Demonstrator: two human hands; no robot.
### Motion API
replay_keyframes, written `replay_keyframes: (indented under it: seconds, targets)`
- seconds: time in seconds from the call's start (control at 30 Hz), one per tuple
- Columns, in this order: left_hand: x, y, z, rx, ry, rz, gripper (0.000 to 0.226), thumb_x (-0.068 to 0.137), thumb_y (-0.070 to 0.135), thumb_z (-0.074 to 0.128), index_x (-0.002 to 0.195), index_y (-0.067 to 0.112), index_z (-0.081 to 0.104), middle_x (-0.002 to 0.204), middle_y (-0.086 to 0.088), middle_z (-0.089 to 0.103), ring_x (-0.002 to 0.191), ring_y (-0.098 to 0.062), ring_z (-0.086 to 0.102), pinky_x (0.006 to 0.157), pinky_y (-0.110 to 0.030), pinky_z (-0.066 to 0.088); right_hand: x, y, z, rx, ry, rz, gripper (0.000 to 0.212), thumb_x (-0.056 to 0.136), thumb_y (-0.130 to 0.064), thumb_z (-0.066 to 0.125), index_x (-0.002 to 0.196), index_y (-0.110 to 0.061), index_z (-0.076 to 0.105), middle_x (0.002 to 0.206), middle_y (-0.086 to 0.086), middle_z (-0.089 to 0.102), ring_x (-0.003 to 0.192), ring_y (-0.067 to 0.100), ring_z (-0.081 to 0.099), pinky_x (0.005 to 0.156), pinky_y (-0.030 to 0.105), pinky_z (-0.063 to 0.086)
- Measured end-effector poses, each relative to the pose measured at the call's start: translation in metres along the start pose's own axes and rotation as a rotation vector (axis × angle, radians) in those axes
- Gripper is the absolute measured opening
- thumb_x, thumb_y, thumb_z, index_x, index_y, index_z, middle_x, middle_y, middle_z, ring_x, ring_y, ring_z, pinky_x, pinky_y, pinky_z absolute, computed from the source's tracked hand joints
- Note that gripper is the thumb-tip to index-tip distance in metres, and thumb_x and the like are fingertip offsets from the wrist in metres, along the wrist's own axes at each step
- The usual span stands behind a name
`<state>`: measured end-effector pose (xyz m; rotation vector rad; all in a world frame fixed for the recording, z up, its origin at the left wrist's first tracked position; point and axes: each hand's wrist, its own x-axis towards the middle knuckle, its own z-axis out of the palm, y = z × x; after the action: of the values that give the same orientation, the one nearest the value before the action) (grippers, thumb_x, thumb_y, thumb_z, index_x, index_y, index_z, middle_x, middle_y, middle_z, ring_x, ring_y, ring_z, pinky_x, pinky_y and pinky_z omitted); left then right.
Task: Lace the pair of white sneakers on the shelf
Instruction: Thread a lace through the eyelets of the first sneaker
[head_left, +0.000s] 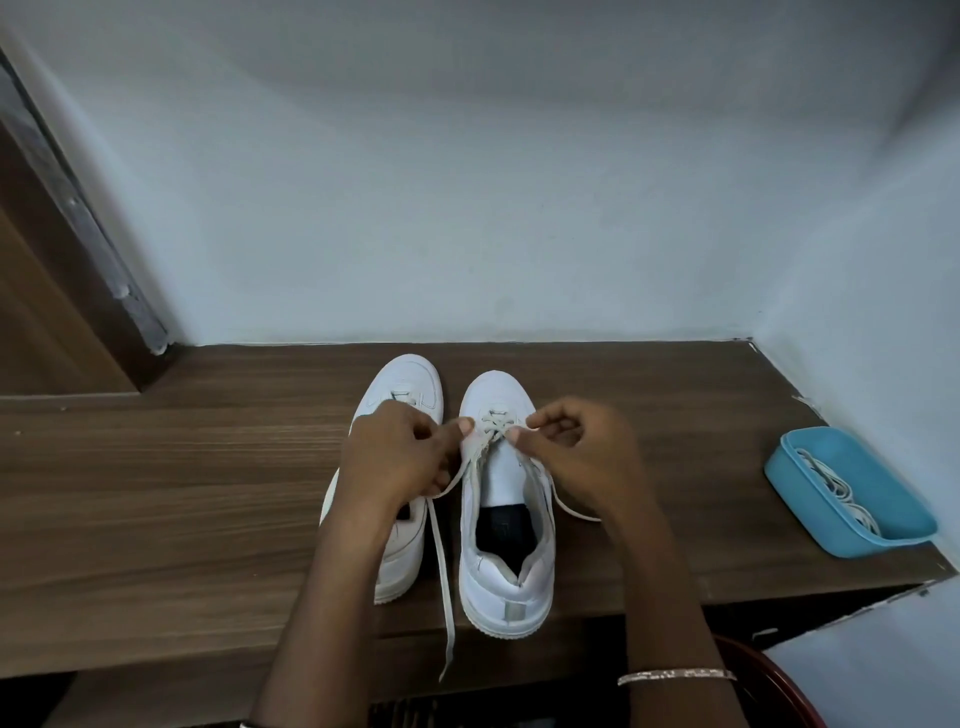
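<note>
On the wooden shelf (182, 493), left hand (400, 452) and right hand (576, 447) flank the half-laced sneaker (506, 571), each pinching one end of its lace (440, 566) with curled fingers at the toe-end eyelets, the shoe lying lengthwise, toe towards the wall (467, 208), the second sneaker (410, 374) just left of it, no brand legible.

Both forearms reach forward; the left grip (400, 452) and right grip (576, 457) each pinch the flat white shoelace (441, 561) between thumb and forefinger.

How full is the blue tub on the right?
Partly filled: the blue tub holds a loose bundle of white laces lying along its bottom.
</note>
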<state>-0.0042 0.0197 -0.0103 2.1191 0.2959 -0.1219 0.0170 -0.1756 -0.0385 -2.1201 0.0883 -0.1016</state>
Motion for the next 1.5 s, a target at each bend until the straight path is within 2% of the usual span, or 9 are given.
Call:
replay_keyframes:
  seconds: [0.13,0.23,0.43,0.7,0.9,1.1,1.23,1.37,1.5]
  targets:
    - [0.004,0.003,0.008,0.204,0.267,0.217,0.034,0.09,0.05,0.066,0.075,0.02,0.075,0.07,0.007,0.071,0.071,-0.011,0.067,0.066,-0.029,0.049,0.0,-0.002,0.023,-0.161,0.034,-0.111,0.017,0.075,-0.036,0.077,0.091,-0.031,0.073,0.095,-0.015,0.07,0.088,0.005,0.063,0.083,0.038,0.055]
    - [0.002,0.007,0.018,0.191,0.137,0.24,0.027,0.084,0.051,0.072,0.081,0.025,0.075,0.078,0.011,0.071,0.073,-0.002,0.062,0.064,-0.022,0.045,-0.002,-0.005,0.031,-0.194,0.05,-0.173,0.019,0.078,-0.028,0.074,0.098,-0.03,0.074,0.099,-0.01,0.071,0.092,0.012,0.065,0.083,0.041,0.055]
    - [0.008,-0.002,0.031,0.262,0.063,0.229,0.013,0.084,0.036,0.068,0.088,0.026,0.075,0.079,0.01,0.068,0.082,-0.013,0.066,0.074,-0.03,0.052,-0.003,0.001,0.039,-0.226,0.096,-0.299,0.031,0.073,-0.005,0.072,0.089,-0.03,0.063,0.095,-0.011,0.065,0.09,0.012,0.061,0.078,0.043,0.053]
    - [0.009,-0.005,0.027,0.185,0.071,0.245,0.008,0.085,0.026,0.07,0.078,0.027,0.073,0.079,0.01,0.072,0.083,-0.011,0.067,0.075,-0.036,0.056,-0.005,-0.002,0.041,-0.503,0.137,-0.342,0.016,0.077,-0.026,0.079,0.086,-0.033,0.069,0.108,-0.014,0.059,0.103,0.015,0.054,0.082,0.038,0.038]
    - [0.007,-0.002,0.026,0.175,0.117,0.238,0.012,0.084,0.026,0.071,0.072,0.027,0.073,0.073,0.012,0.069,0.073,-0.007,0.064,0.062,-0.023,0.044,-0.008,0.0,0.043,-0.586,0.267,-0.437,0.02,0.074,-0.022,0.078,0.081,-0.034,0.063,0.097,-0.016,0.062,0.093,0.016,0.053,0.076,0.036,0.027]
    - [0.002,0.004,0.024,0.151,0.139,0.173,0.02,0.082,0.025,0.073,0.063,0.028,0.067,0.062,0.014,0.062,0.067,-0.007,0.061,0.063,-0.022,0.041,-0.007,0.003,0.043,0.072,0.246,-0.147,0.012,0.081,-0.023,0.067,0.083,-0.029,0.058,0.09,-0.016,0.066,0.094,0.016,0.06,0.084,0.047,0.05]
    - [0.0,0.006,0.025,0.157,0.146,0.148,0.016,0.081,0.022,0.073,0.065,0.025,0.071,0.059,0.017,0.058,0.064,-0.005,0.057,0.058,-0.019,0.039,-0.004,-0.001,0.041,0.715,0.206,0.191,0.014,0.088,0.004,0.063,0.086,-0.009,0.058,0.076,0.004,0.067,0.077,0.025,0.059,0.074,0.04,0.05]
    - [-0.003,0.009,0.026,0.135,0.135,0.133,0.017,0.08,0.019,0.071,0.063,0.019,0.071,0.048,0.009,0.063,0.06,-0.011,0.067,0.07,-0.026,0.053,-0.003,-0.009,0.036,0.985,0.162,0.278,0.025,0.091,0.012,0.055,0.091,-0.013,0.056,0.076,0.001,0.066,0.071,0.017,0.06,0.068,0.031,0.052]
    - [-0.006,0.01,0.025,0.104,0.144,0.11,0.018,0.079,0.016,0.068,0.062,0.015,0.071,0.045,0.003,0.064,0.05,-0.006,0.065,0.063,-0.02,0.052,0.004,-0.013,0.019,1.07,0.26,0.335,0.026,0.091,-0.002,0.062,0.085,-0.026,0.056,0.069,-0.008,0.06,0.057,0.004,0.05,0.053,0.022,0.037]
